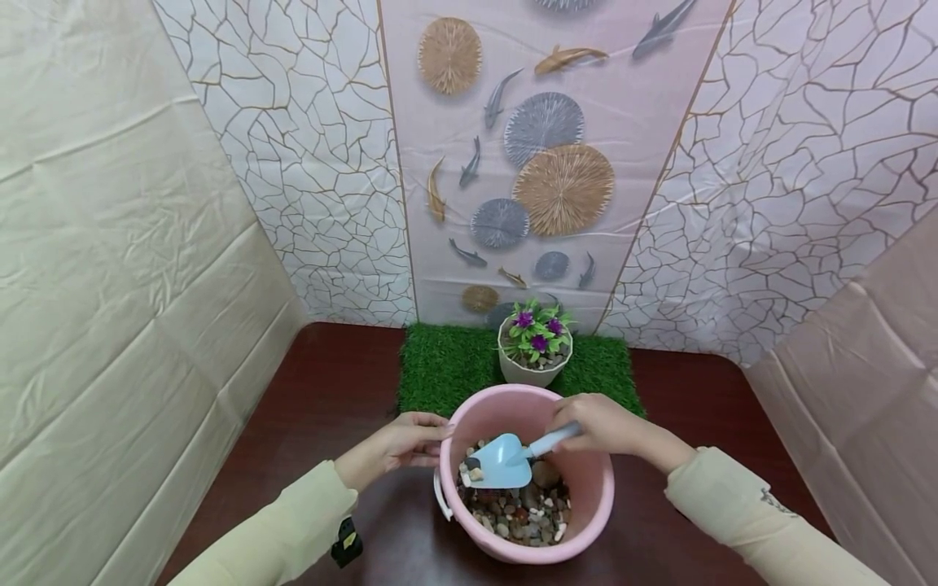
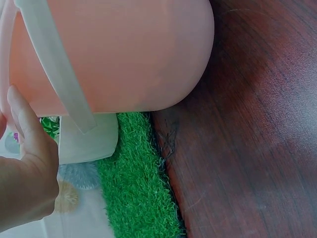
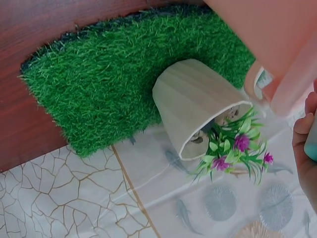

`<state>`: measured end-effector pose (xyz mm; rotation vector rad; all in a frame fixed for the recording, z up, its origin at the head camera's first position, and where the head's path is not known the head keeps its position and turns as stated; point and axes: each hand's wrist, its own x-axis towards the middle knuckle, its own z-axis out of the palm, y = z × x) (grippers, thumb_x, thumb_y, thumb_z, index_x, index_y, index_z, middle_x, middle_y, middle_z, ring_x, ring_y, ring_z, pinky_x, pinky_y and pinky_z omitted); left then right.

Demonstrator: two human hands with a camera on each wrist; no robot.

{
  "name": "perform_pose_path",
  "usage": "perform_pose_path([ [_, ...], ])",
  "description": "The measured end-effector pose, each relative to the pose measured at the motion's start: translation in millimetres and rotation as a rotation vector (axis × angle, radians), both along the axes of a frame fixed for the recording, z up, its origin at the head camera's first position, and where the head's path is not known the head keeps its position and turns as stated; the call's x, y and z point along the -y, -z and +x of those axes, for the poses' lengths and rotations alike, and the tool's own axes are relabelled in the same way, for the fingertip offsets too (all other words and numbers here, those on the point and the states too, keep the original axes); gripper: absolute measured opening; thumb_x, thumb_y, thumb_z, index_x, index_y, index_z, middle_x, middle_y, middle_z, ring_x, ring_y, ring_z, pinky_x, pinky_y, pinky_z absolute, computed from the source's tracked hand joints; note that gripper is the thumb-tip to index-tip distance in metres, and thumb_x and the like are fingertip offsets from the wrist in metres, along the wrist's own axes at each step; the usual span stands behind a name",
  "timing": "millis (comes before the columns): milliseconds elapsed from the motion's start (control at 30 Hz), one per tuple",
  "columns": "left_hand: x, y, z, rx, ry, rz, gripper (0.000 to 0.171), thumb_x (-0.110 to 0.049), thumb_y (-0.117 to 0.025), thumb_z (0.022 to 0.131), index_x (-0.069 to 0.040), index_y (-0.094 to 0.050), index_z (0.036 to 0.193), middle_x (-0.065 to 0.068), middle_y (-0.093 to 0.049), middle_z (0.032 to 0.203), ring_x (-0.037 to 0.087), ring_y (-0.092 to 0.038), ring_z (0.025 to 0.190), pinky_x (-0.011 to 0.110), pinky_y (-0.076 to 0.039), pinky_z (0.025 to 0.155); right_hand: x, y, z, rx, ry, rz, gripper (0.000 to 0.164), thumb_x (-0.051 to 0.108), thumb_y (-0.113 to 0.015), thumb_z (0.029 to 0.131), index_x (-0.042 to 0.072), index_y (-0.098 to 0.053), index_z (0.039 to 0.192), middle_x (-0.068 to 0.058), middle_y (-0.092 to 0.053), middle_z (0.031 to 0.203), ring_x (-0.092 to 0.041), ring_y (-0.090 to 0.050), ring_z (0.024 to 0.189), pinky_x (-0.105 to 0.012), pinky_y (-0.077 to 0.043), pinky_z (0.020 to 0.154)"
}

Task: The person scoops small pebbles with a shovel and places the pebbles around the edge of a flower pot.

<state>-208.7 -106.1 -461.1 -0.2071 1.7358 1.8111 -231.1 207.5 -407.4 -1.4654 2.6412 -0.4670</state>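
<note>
A pink bucket (image 1: 602, 505) stands on the table with many small mixed stones (image 1: 513, 519) in its bottom. My right hand (image 1: 597, 423) grips the grey-white handle of a small light-blue trowel (image 1: 506, 464) over the bucket's inside. A few pebbles (image 1: 472, 472), one of them dark, lie at the front of its blade. At the bucket's left rim, my left hand (image 1: 412, 441) holds the edge between thumb and fingers. In the left wrist view, part of that hand (image 2: 29, 173) lies against the outer wall near the rim. Only a sliver of the right hand (image 3: 308, 134) shows in the right wrist view.
Behind the bucket, a white pot (image 1: 533, 376) with purple flowers and pebbles stands on a green grass mat (image 1: 454, 366). The bucket's white handle (image 1: 441, 495) hangs at its left side. Dark red-brown table (image 2: 247, 148) surrounds it, with patterned cloth walls (image 1: 322, 163) beyond.
</note>
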Motion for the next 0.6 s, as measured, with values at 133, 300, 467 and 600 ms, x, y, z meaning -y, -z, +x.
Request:
perform_pose_path([
  [133,0.2,0.7,0.1,-0.001,0.004,-0.002,0.026,-0.012,-0.062,0.090,-0.001,-0.060,0.113,-0.003,-0.064,0.068,0.005,-0.062,0.058,0.022,-0.059,0.062,-2.8,-5.8,-1.6,0.007,0.039,-0.009,0.010,0.021,-0.074,0.080,0.016,-0.075,0.089,0.006,-0.065,0.083,0.001,-0.053,0.069,-0.020,-0.049,0.060],
  [300,0.2,1.1,0.3,0.000,0.004,0.002,0.025,-0.012,-0.062,0.090,-0.001,-0.060,0.112,-0.003,-0.064,0.068,0.005,-0.062,0.058,0.021,-0.059,0.061,-6.4,-12.6,-3.2,0.015,0.071,-0.007,0.013,0.022,-0.074,0.081,0.015,-0.075,0.092,0.005,-0.066,0.086,-0.001,-0.055,0.070,-0.021,-0.049,0.060],
  [467,0.0,0.7,0.3,-0.001,0.001,0.006,0.023,-0.011,-0.062,0.090,-0.002,-0.061,0.111,-0.004,-0.063,0.067,0.004,-0.061,0.058,0.021,-0.058,0.060,-9.7,-16.9,-5.4,0.013,0.094,-0.009,0.014,0.022,-0.074,0.080,0.015,-0.075,0.092,0.006,-0.065,0.084,0.000,-0.053,0.068,-0.019,-0.048,0.059],
  [600,0.2,0.0,0.4,0.001,0.002,0.010,0.024,-0.011,-0.062,0.090,-0.002,-0.061,0.112,-0.004,-0.064,0.068,0.005,-0.062,0.058,0.021,-0.059,0.060,-13.5,-18.8,-7.8,0.014,0.099,-0.020,0.012,0.018,-0.074,0.080,0.015,-0.075,0.092,0.007,-0.065,0.083,0.000,-0.053,0.068,-0.019,-0.047,0.059],
])
